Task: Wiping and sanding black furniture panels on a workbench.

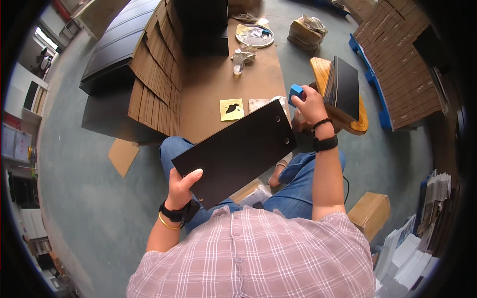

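Observation:
A flat black rectangular panel (233, 156) lies tilted above my lap, with two round holes near its far right end. My left hand (181, 188) grips its near left edge, thumb on top and fingers hidden beneath. Just beyond the right end, my right hand (313, 105) pinches a small blue block (296, 92) that I cannot identify more closely. A yellow square pad (238, 115) with a black smear rests on the brown work surface (203, 107) past the panel. Partly behind the panel is a pale crumpled cloth (258, 103).
Stacked black-and-brown panels (154, 74) rise at the left. More black panels (345, 87) stand on a wooden stool (322, 69) at the right. A clear bottle (238, 63) and round tray (248, 43) sit farther back. A cardboard box (370, 213) is near my right side.

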Action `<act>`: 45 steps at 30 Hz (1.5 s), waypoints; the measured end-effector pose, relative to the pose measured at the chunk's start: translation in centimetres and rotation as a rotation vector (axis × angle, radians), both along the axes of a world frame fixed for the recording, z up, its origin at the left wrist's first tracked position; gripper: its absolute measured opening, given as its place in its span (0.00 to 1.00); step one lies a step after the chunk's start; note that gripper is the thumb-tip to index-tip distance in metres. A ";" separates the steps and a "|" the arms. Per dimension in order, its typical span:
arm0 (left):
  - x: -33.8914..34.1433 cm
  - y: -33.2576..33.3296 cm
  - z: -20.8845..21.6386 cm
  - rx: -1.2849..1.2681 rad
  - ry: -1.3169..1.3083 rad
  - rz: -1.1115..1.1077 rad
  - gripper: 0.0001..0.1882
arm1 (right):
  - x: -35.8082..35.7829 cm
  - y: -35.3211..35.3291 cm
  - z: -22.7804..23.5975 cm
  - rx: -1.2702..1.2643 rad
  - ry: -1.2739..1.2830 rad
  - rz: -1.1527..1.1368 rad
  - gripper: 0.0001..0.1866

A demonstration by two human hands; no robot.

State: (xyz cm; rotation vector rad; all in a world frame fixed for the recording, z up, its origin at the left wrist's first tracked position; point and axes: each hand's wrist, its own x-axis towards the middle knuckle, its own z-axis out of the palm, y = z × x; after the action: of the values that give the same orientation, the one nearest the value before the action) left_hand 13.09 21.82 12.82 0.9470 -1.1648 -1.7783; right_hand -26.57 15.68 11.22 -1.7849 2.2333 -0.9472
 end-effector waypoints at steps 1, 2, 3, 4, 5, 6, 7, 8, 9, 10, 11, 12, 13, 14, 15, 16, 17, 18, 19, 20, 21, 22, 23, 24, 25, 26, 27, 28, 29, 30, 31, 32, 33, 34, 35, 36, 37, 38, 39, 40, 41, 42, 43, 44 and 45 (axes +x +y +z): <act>-0.1 0.0 0.4 0.055 0.094 0.026 0.13 | -0.1 0.3 0.6 0.119 -0.106 -0.034 0.18; -0.3 0.0 0.7 0.111 0.189 0.053 0.15 | -0.7 0.8 0.5 0.143 -0.310 -0.020 0.17; -0.4 -0.2 0.7 0.105 0.193 0.056 0.15 | -1.3 1.4 0.3 0.167 -0.515 -0.004 0.17; -0.3 -0.3 0.6 0.143 0.240 0.033 0.16 | -1.3 2.1 0.1 0.127 -0.789 0.036 0.15; -0.2 -0.3 0.5 0.182 0.286 0.012 0.17 | -0.9 2.6 0.0 0.128 -0.790 0.046 0.15; -0.3 -0.3 0.4 0.177 0.285 0.020 0.17 | -0.5 3.1 -0.2 0.048 -1.041 0.100 0.14; -0.3 -0.3 0.3 0.211 0.318 0.007 0.17 | -0.2 3.5 -0.2 -0.037 -1.289 0.150 0.14; -0.4 -0.4 0.1 0.245 0.351 -0.007 0.18 | 0.3 3.7 -0.4 -0.105 -1.381 0.215 0.16; -0.3 -0.4 -0.3 0.241 0.351 -0.004 0.18 | 0.5 3.7 -0.9 -0.105 -1.381 0.220 0.16; -0.4 -0.4 -0.7 0.256 0.381 -0.014 0.19 | 0.4 3.7 -1.6 -0.111 -1.553 0.248 0.16; -0.5 -0.4 -0.9 0.270 0.412 -0.024 0.21 | 0.5 3.7 -2.2 -0.117 -1.725 0.276 0.17; -0.6 -0.4 -1.0 0.268 0.413 -0.025 0.21 | 0.6 4.1 -2.9 -0.079 -1.889 0.376 0.18; -0.9 -0.4 -1.0 0.304 0.435 -0.015 0.20 | 1.2 4.3 -4.6 -0.081 -1.888 0.376 0.18; -1.4 -0.5 -0.9 0.340 0.454 -0.011 0.20 | 2.2 4.3 -6.6 -0.164 -1.315 0.293 0.20; -1.6 -0.5 -1.0 0.337 0.453 -0.012 0.20 | 3.5 4.3 -7.9 -0.225 -0.742 0.206 0.23; -1.5 -0.5 -1.4 0.370 0.470 -0.030 0.20 | 5.1 4.6 -7.9 -0.226 -0.743 0.211 0.23; -1.6 -0.6 -1.8 0.405 0.488 -0.054 0.20 | 6.6 5.0 -7.5 -0.232 -1.019 0.268 0.23; -1.7 -0.6 -2.3 0.404 0.489 -0.062 0.20 | 8.2 5.5 -6.9 -0.237 -1.294 0.321 0.24; -1.8 -0.5 -2.7 0.454 0.520 -0.080 0.19 | 9.8 5.9 -6.1 -0.241 -1.571 0.377 0.25; -1.9 -0.5 -3.2 0.507 0.551 -0.104 0.19 | 11.4 6.1 -5.3 -0.245 -1.844 0.429 0.26; -2.1 -0.4 -3.4 0.510 0.550 -0.121 0.19 | 12.7 6.2 -4.3 -0.253 -2.115 0.477 0.27; -2.2 -0.3 -3.7 0.523 0.571 -0.135 0.19 | 13.9 5.5 -2.6 -0.196 -2.213 0.584 0.28; -2.4 -0.2 -3.9 0.536 0.590 -0.148 0.19 | 15.0 4.8 -1.3 -0.134 -2.308 0.698 0.29; -2.6 -0.1 -4.0 0.539 0.588 -0.162 0.19 | 15.9 4.5 -1.0 -0.150 -2.302 0.691 0.29; -2.7 0.0 -4.2 0.548 0.577 -0.147 0.19 | 16.6 4.4 -0.8 -0.209 -2.344 0.753 0.29; -2.9 -0.1 -4.3 0.554 0.564 -0.128 0.18 | 17.1 4.2 -0.7 -0.266 -2.387 0.820 0.30; -3.1 -0.2 -4.3 0.556 0.562 -0.137 0.18 | 17.5 4.1 -0.5 -0.276 -2.383 0.816 0.30; -3.2 -0.2 -4.2 0.543 0.554 -0.147 0.18 | 18.0 4.1 -0.4 -0.357 -2.365 0.814 0.30; -3.2 -0.3 -4.1 0.530 0.545 -0.152 0.18 | 18.3 4.1 -0.4 -0.434 -2.348 0.811 0.30; -3.4 -0.3 -3.8 0.532 0.543 -0.147 0.18 | 18.4 4.1 -0.7 -0.430 -2.353 0.808 0.30; -3.7 -0.5 -3.5 0.493 0.497 -0.129 0.18 | 18.6 3.8 -1.1 -0.457 -2.389 0.748 0.30; -4.0 -0.6 -3.0 0.458 0.450 -0.109 0.18 | 18.8 3.6 -1.0 -0.481 -2.426 0.682 0.31; -4.1 -0.9 -2.7 0.464 0.447 -0.096 0.18 | 18.6 3.6 -0.7 -0.468 -2.437 0.676 0.31; -4.1 -1.2 -2.4 0.404 0.376 -0.102 0.18 | 18.2 3.9 0.4 -0.475 -2.378 0.705 0.30; -4.2 -1.3 -2.0 0.351 0.302 -0.115 0.17 | 17.8 4.2 0.9 -0.489 -2.318 0.724 0.29; -4.7 -1.6 -1.4 0.327 0.258 -0.095 0.17 | 17.6 4.1 0.7 -0.473 -2.334 0.709 0.29; -5.2 -1.7 -0.8 0.334 0.270 -0.073 0.18 | 17.3 3.9 0.5 -0.495 -2.368 0.679 0.29; -5.5 -1.9 -0.6 0.288 0.254 -0.030 0.22 | 17.3 3.5 0.3 -0.511 -2.405 0.660 0.28; -5.6 -1.9 -0.5 0.240 0.237 0.011 0.27 | 17.3 3.3 0.1 -0.499 -2.420 0.655 0.28; -5.8 -2.1 -0.4 0.245 0.232 0.020 0.27 | 17.2 3.3 -0.1 -0.513 -2.472 0.626 0.27; -5.9 -2.1 -0.4 0.170 0.183 0.055 0.31 | 17.0 3.2 -0.3 -0.530 -2.523 0.595 0.26; -6.0 -2.2 -0.2 0.094 0.134 0.089 0.36 | 16.8 3.1 -0.5 -0.524 -2.531 0.592 0.26; -6.0 -2.1 0.0 0.097 0.128 0.094 0.36 | 16.6 3.0 -0.7 -0.485 -2.697 0.508 0.25; -6.0 -2.1 0.4 0.068 0.082 0.090 0.39 | 16.4 3.1 -1.0 -0.441 -2.859 0.415 0.23; -6.0 -2.0 0.6 0.039 0.036 0.085 0.42 | 16.2 3.1 -1.3 -0.437 -2.866 0.411 0.23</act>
State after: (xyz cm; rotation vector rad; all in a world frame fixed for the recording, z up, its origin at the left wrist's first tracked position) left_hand 7.06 19.79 13.40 0.9700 -1.0554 -1.7488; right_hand -10.36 18.80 9.93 0.2902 -0.2546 -1.5915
